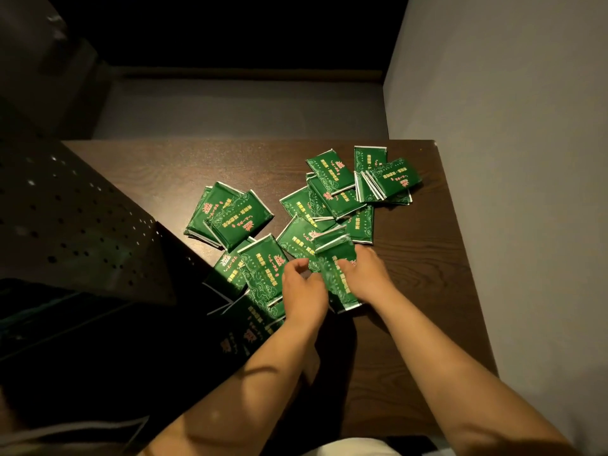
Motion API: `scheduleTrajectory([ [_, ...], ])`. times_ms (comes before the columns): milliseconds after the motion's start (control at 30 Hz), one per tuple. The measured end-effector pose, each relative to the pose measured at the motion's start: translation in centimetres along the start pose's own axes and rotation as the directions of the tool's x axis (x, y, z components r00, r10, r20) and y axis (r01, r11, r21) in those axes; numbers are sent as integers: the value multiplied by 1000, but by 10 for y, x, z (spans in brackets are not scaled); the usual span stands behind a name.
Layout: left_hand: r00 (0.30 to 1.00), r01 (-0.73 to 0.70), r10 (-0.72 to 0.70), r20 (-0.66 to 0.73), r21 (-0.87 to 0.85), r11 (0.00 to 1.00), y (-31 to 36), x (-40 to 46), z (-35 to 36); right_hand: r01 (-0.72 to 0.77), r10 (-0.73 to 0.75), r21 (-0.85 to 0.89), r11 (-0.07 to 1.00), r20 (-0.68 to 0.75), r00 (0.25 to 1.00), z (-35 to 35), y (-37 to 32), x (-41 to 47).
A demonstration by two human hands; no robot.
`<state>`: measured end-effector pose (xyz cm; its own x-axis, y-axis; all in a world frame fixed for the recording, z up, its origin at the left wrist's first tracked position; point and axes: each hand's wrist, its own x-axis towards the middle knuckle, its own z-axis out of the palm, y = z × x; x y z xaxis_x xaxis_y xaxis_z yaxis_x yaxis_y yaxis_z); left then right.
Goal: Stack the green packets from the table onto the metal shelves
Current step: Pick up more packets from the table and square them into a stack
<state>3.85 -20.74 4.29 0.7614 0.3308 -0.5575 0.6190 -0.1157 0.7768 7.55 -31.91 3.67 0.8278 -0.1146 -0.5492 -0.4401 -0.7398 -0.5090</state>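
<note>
Two bare forearms are reaching in from the near edge; the right hand (365, 274) is curling its fingers round a small bunch of glossy green foil packets (335, 274) held upright just above the dark wood-grain table (427, 245), while the left hand (304, 291) is hovering at the bunch's left side with thumb and fingers bent, and whether it is gripping anything cannot be told; more flat green packets (230, 213) are lying scattered and overlapping across the middle of the tabletop, a further heap (385, 179) sitting near the far right corner; bare wood is showing along the far edge and down the right side, beside a pale grey wall (510, 126); a black perforated metal shelf panel (75, 218) is crowding the table's left edge, overhanging some packets; red and yellow characters are printed on each packet, too small to read.
</note>
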Motion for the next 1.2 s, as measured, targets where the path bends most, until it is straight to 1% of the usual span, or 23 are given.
scheduleTrajectory([
  [67,998,-45,45,-47,-3,999,4,1,-6,19,-18,10,1000,-8,1000,-10,-5,0],
  [133,986,-105,112,-122,64,992,5,5,-14,58,-58,1,998,-9,998,-17,-14,1],
  [167,975,-125,148,-166,142,982,4,8,-19,90,-91,-31,995,-18,996,-19,-20,3],
  [233,940,-135,231,-250,348,928,-2,17,-27,156,-162,-130,979,-34,986,-15,-34,10],
  [300,924,-122,263,-278,438,891,-10,28,-33,179,-185,-221,959,-7,983,-4,-46,18],
  [367,929,-59,227,-293,487,871,-18,39,-39,172,-177,-292,941,9,984,11,-54,22],
  [433,919,8,243,-309,634,774,-26,45,-44,159,-172,-307,938,-16,985,23,-55,22],
  [467,913,19,268,-306,690,723,-28,45,-46,150,-167,-298,943,-32,985,27,-53,22],
  [500,908,7,295,-296,717,697,-29,45,-49,144,-164,-283,948,-47,985,29,-52,21],
  [567,906,-48,322,-273,691,721,-31,48,-55,134,-150,-207,969,-61,987,33,-47,20],
  [633,918,-124,317,-237,589,798,-33,54,-60,98,-97,12,995,-72,993,30,-42,19],
  [667,928,-146,299,-222,522,840,-31,55,-60,80,-69,144,986,-81,994,27,-39,17],
  [733,946,-117,212,-245,352,929,-24,59,-57,44,-11,388,920,-87,996,19,-31,12],
  [767,948,-82,163,-273,286,955,-20,60,-55,31,10,459,888,-86,996,16,-28,10],
  [800,950,-55,131,-285,258,965,-17,61,-54,15,24,499,866,-72,997,14,-23,10],
  [867,959,-41,115,-258,275,960,-17,61,-56,6,-4,528,849,-4,1000,14,-19,8],
  [933,962,-51,132,-238,317,947,-19,60,-59,1,-39,516,857,63,997,17,-19,6],
  [1033,954,-140,218,-208,335,932,-19,57,-56,3,-60,471,882,106,993,26,-27,-1],
  [1100,961,-177,228,-158,284,942,-15,54,-51,16,-73,461,887,104,992,34,-27,0],
  [1200,977,-210,214,-6,150,966,-15,52,-49,-10,-48,505,863,102,994,34,-27,0],
])
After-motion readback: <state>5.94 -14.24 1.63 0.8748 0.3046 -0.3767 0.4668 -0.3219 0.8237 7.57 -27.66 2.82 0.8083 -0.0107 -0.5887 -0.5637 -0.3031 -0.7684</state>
